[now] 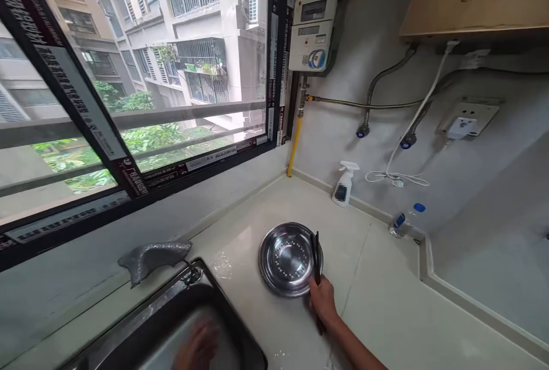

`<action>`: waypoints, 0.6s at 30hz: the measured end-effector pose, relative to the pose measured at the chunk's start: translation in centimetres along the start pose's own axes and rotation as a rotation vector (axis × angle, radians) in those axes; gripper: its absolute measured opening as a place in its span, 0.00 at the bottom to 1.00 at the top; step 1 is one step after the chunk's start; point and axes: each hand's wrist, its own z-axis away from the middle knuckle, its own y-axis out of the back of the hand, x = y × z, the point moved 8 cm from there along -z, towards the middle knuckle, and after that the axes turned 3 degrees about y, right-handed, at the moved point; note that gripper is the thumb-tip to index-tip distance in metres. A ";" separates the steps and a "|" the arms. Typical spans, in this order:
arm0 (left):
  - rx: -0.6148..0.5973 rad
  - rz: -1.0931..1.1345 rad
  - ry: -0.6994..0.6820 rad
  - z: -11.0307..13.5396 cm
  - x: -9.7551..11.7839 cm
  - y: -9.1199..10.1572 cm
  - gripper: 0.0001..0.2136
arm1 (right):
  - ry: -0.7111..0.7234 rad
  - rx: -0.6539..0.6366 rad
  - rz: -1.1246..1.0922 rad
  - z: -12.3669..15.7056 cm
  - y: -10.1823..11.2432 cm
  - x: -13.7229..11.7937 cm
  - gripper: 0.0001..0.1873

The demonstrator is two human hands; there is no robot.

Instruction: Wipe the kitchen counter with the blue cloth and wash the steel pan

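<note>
A round steel plate lies on the pale counter. My right hand rests at the plate's near right rim, its fingers closed round dark chopsticks that lie across the rim. My left hand is low in the steel sink at the bottom left; it is blurred and I cannot make out its fingers.
A grey cloth lies on the sill behind the sink. A white spray bottle stands by the back wall, with a clear bottle lying in the corner. A coiled white cable, hoses, a wall meter and a large window are behind.
</note>
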 end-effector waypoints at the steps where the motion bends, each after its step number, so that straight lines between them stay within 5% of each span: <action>1: -0.107 0.143 0.073 0.3 -0.3 -2.2 0.31 | 0.008 -0.042 -0.027 0.7 -0.4 -0.1 0.25; 4: -0.169 0.177 0.141 1.2 1.6 -5.4 0.36 | 0.094 -0.135 -0.055 2.4 -1.3 -1.4 0.26; 7: -0.192 0.113 -0.084 1.9 6.7 -5.7 0.45 | 0.342 -0.175 -0.003 4.2 -2.0 -4.3 0.25; 14: 0.087 -0.179 -0.378 4.1 13.3 1.2 0.36 | 1.062 -0.147 0.080 10.5 -3.4 -12.4 0.32; 18: 0.088 -0.238 -0.454 5.3 14.5 3.7 0.26 | 1.236 -0.134 0.102 12.4 -3.6 -15.7 0.35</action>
